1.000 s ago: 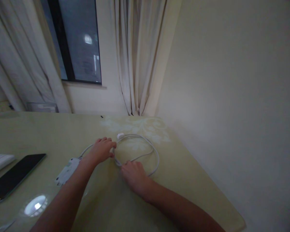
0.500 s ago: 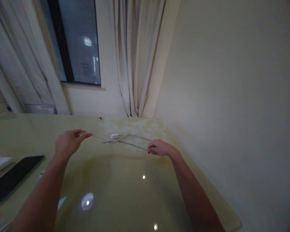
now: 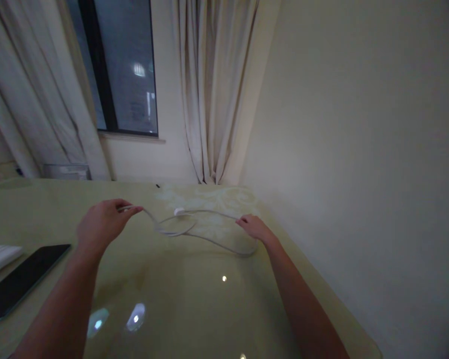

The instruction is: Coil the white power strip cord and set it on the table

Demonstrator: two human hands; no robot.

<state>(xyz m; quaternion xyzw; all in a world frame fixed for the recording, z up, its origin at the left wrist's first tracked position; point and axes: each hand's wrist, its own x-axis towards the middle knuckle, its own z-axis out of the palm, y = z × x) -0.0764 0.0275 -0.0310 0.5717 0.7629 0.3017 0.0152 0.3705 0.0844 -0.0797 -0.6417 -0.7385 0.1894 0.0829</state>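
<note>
A thin white cable [image 3: 214, 243] lies in loose, crossing loops on the glossy table, with a small white plug [image 3: 179, 212] near its middle. My left hand [image 3: 104, 222] pinches one part of the cable between thumb and fingers, raised a little at the left. Over at the right, my right hand [image 3: 253, 225] has its fingers closed on the upper strand. The lower strand curves round below that hand in a wide bend and partly passes behind the wrist.
A black phone [image 3: 24, 281] lies at the left beside a white box-like object [image 3: 0, 259]. The pale green table [image 3: 172, 299] meets the wall [image 3: 359, 149] on the right. Curtains [image 3: 217, 89] and a window [image 3: 125, 65] are behind. A tiny dark piece [image 3: 157, 186] sits near the back edge.
The lower strand has left my right hand and dropped into a wide bend. The cable's crossing loops have slackened and opened out. My right hand has shifted slightly right.
</note>
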